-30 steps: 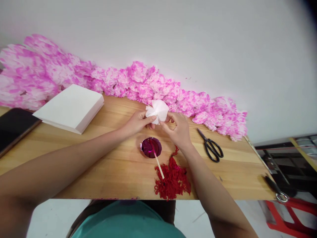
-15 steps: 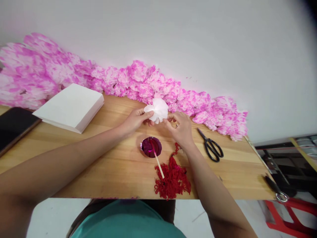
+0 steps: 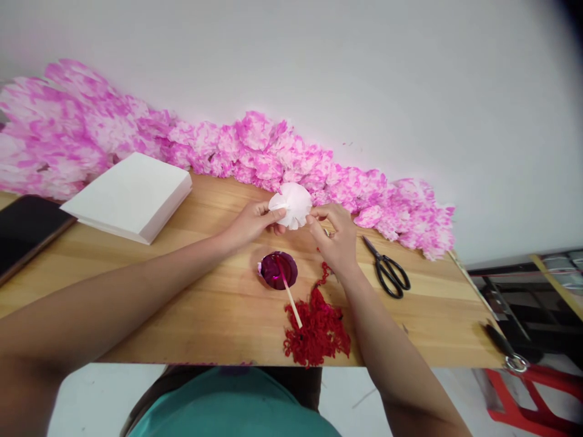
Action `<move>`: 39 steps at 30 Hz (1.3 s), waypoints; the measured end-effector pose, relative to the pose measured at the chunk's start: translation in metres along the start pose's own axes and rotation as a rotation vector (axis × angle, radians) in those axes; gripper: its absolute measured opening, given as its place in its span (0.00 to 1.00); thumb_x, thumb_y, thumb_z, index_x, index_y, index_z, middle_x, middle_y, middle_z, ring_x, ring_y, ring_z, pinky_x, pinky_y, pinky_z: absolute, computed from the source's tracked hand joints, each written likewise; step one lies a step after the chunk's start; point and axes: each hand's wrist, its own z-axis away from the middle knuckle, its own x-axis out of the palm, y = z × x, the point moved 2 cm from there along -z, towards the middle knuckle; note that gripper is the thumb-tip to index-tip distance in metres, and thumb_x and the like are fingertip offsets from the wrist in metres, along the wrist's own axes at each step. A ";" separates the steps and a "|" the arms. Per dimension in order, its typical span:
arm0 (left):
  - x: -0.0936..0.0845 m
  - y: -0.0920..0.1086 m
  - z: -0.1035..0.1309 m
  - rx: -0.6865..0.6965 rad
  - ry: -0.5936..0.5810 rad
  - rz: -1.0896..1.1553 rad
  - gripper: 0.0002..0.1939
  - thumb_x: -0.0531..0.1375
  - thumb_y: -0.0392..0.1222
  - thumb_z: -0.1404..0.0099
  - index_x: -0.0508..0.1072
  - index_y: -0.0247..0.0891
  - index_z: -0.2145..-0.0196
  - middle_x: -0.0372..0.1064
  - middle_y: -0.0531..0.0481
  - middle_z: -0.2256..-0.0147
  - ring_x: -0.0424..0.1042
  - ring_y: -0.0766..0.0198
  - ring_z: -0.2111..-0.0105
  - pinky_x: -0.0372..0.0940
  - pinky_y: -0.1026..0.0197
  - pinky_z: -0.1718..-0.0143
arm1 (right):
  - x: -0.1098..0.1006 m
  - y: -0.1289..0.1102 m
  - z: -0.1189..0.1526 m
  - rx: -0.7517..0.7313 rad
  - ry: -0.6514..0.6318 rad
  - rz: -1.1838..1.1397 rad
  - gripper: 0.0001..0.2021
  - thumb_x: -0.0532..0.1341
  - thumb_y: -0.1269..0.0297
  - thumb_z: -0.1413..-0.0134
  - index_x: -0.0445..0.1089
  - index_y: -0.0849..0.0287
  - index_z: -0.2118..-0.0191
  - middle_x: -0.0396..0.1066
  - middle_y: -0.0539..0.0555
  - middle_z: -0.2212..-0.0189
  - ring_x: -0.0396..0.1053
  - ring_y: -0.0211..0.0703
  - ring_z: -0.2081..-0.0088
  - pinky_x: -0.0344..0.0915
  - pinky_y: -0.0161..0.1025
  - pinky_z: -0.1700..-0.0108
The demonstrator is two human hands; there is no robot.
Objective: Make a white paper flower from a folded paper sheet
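Observation:
In the head view, a round white paper flower (image 3: 291, 205) with ruffled edges is held up over the far part of the table. My left hand (image 3: 257, 224) grips its left side, the thumb lying on top and the fingers beneath. At the right edge, the thumb and forefinger of my right hand (image 3: 334, 233) pinch the paper. Below the hands sits a small dish of dark magenta dye (image 3: 272, 271), a pale stick (image 3: 293, 306) leaning in it. A heap of red yarn (image 3: 319, 340) lies by the stick's end, one strand running up toward my right wrist.
Black-handled scissors (image 3: 387, 267) lie right of my right hand. A thick white paper stack (image 3: 130, 194) and a dark phone (image 3: 27, 233) are at the left. Pink and white paper flowers (image 3: 255, 152) line the wall. A black-handled tool (image 3: 503, 346) rests at the right edge, above a red stool (image 3: 537, 394).
The paper flower has shifted slightly right and turned, so its round face shows more evenly. My hands moved slightly with it; the things on the table stayed put.

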 end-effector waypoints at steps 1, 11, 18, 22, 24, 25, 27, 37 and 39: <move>0.000 0.000 0.000 0.000 -0.001 -0.003 0.16 0.61 0.50 0.38 0.74 0.32 0.70 0.72 0.49 0.74 0.69 0.66 0.73 0.62 0.62 0.66 | 0.000 -0.001 0.001 -0.010 0.008 -0.002 0.07 0.59 0.61 0.41 0.70 0.54 0.69 0.73 0.50 0.71 0.68 0.43 0.65 0.60 0.45 0.56; 0.001 -0.001 0.000 0.013 0.003 -0.001 0.14 0.63 0.48 0.39 0.77 0.32 0.67 0.76 0.46 0.68 0.72 0.63 0.67 0.66 0.60 0.61 | 0.007 0.006 0.001 0.281 -0.040 -0.244 0.10 0.60 0.55 0.43 0.72 0.56 0.64 0.75 0.51 0.68 0.70 0.43 0.66 0.63 0.42 0.59; 0.003 0.001 0.001 0.006 0.014 -0.107 0.13 0.61 0.47 0.38 0.77 0.32 0.69 0.77 0.46 0.69 0.74 0.62 0.67 0.66 0.62 0.62 | 0.014 0.002 0.004 0.180 -0.067 -0.040 0.10 0.62 0.57 0.44 0.69 0.56 0.73 0.69 0.47 0.75 0.63 0.40 0.70 0.57 0.41 0.60; 0.004 -0.004 0.001 -0.017 0.023 -0.205 0.14 0.62 0.48 0.40 0.76 0.32 0.72 0.76 0.47 0.71 0.74 0.62 0.70 0.64 0.64 0.67 | 0.014 0.000 0.004 0.133 -0.059 -0.015 0.11 0.60 0.59 0.43 0.68 0.56 0.74 0.66 0.47 0.76 0.62 0.40 0.71 0.57 0.40 0.61; 0.005 -0.006 0.000 -0.018 0.015 -0.227 0.13 0.62 0.47 0.40 0.75 0.32 0.73 0.76 0.47 0.72 0.73 0.63 0.71 0.64 0.64 0.68 | 0.012 0.001 0.003 0.159 -0.029 -0.030 0.09 0.60 0.60 0.44 0.68 0.56 0.73 0.68 0.48 0.76 0.62 0.40 0.70 0.57 0.40 0.62; 0.005 -0.007 0.000 -0.020 0.008 -0.229 0.13 0.62 0.46 0.40 0.75 0.33 0.73 0.76 0.48 0.73 0.73 0.63 0.71 0.63 0.65 0.69 | 0.011 0.002 0.003 0.189 -0.014 -0.046 0.08 0.60 0.61 0.45 0.69 0.56 0.73 0.68 0.48 0.75 0.63 0.40 0.70 0.57 0.40 0.62; 0.005 -0.007 -0.001 -0.022 -0.001 -0.228 0.12 0.62 0.46 0.40 0.75 0.33 0.73 0.75 0.49 0.73 0.72 0.64 0.72 0.63 0.65 0.70 | 0.009 0.004 0.001 0.251 0.005 -0.093 0.06 0.60 0.62 0.46 0.69 0.56 0.72 0.69 0.48 0.75 0.63 0.40 0.70 0.58 0.39 0.64; 0.004 -0.007 0.000 0.004 -0.022 -0.294 0.15 0.61 0.49 0.40 0.74 0.33 0.74 0.74 0.47 0.73 0.71 0.63 0.73 0.61 0.64 0.71 | 0.006 0.003 0.001 0.269 0.036 -0.162 0.08 0.58 0.59 0.43 0.70 0.56 0.69 0.72 0.49 0.72 0.66 0.41 0.68 0.61 0.40 0.62; 0.004 -0.006 0.001 -0.003 -0.025 -0.291 0.15 0.61 0.49 0.39 0.74 0.33 0.73 0.74 0.47 0.73 0.71 0.63 0.72 0.62 0.64 0.70 | 0.003 0.001 0.002 0.193 0.104 -0.091 0.07 0.58 0.60 0.42 0.71 0.56 0.66 0.72 0.50 0.71 0.66 0.42 0.67 0.61 0.41 0.60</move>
